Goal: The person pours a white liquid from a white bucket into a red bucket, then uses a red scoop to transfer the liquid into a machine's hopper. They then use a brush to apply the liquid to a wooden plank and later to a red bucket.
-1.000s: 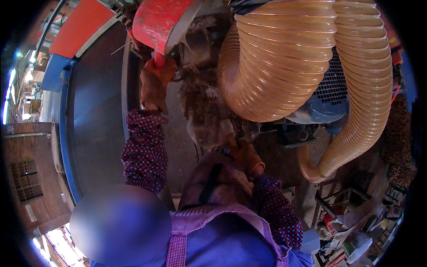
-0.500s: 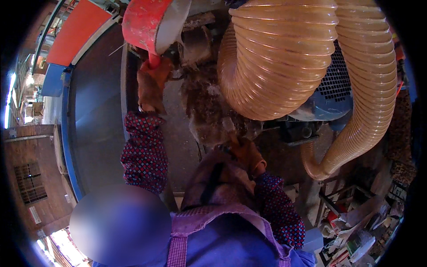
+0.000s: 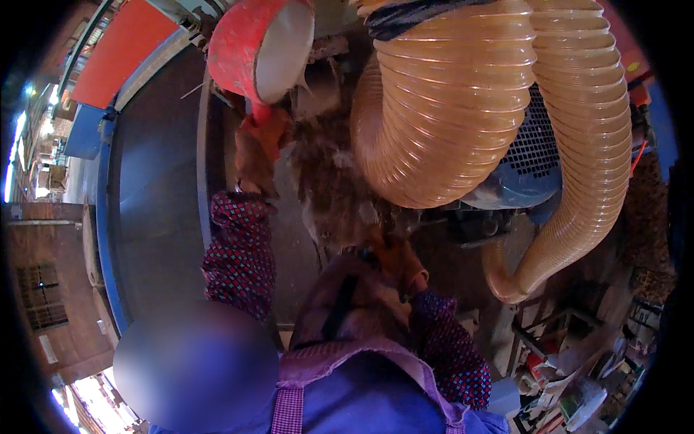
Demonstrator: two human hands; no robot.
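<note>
Red scoop (image 3: 233, 58) now bares more of its mouth (image 3: 286, 58), left hand (image 3: 256, 153) gripping the handle (image 3: 259, 112); right hand's (image 3: 396, 257) hold, unclear.

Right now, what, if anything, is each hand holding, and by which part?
The left hand grips the red scoop by its handle; whether the right hand holds anything cannot be told.

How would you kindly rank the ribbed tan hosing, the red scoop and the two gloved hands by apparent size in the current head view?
1. Ribbed tan hosing, clearly largest
2. Red scoop
3. Left hand and right hand: too alike to rank
</note>
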